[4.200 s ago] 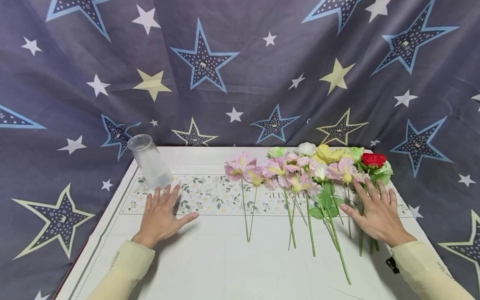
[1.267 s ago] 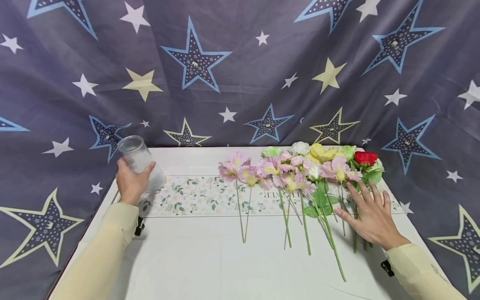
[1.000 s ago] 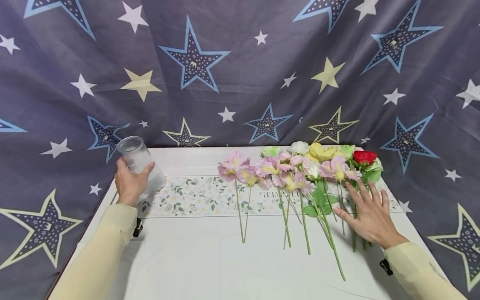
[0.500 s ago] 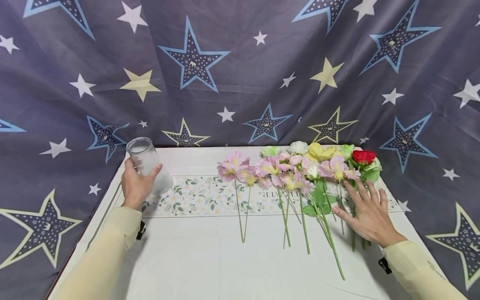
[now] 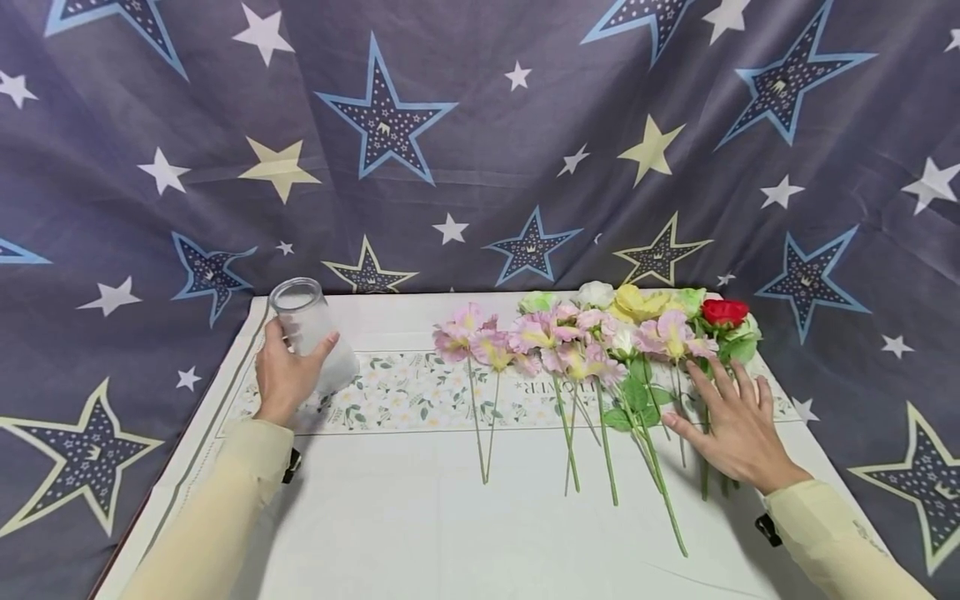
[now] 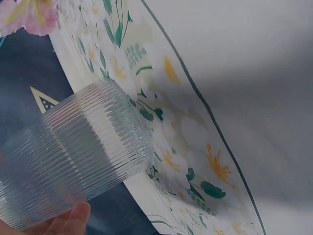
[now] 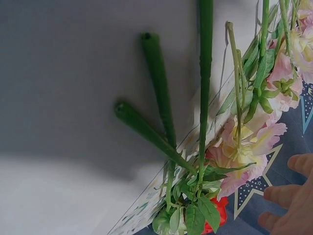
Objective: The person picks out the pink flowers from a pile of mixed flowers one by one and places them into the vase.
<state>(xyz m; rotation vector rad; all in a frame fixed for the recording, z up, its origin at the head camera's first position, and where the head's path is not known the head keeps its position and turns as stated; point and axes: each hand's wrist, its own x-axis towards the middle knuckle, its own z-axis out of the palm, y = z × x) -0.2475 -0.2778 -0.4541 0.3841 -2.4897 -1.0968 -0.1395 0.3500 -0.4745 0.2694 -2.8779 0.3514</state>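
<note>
My left hand [image 5: 288,375] grips a tall, clear ribbed vase [image 5: 307,325] from its left side, thumb on the near side. In the left wrist view the vase [image 6: 83,142] stands over the floral strip; I cannot tell whether its base touches the cloth. My right hand [image 5: 742,433] has its fingers spread over the stems at the right end of a row of artificial flowers. Nearest to it are a red rose [image 5: 725,313] and a pink-and-yellow flower [image 5: 672,335]. Green stems [image 7: 205,73] show in the right wrist view.
More flowers lie along the table's far side: pink ones [image 5: 468,329], a yellow one [image 5: 641,304] and a white one [image 5: 596,294], stems toward me. A floral printed strip [image 5: 405,400] crosses the white tablecloth [image 5: 390,517]. A starry curtain [image 5: 465,125] hangs behind.
Over the earlier frames my left hand goes from lying open on the table to gripping the vase. In the last second it shifts the vase to the right. My right hand stays nearly still.
</note>
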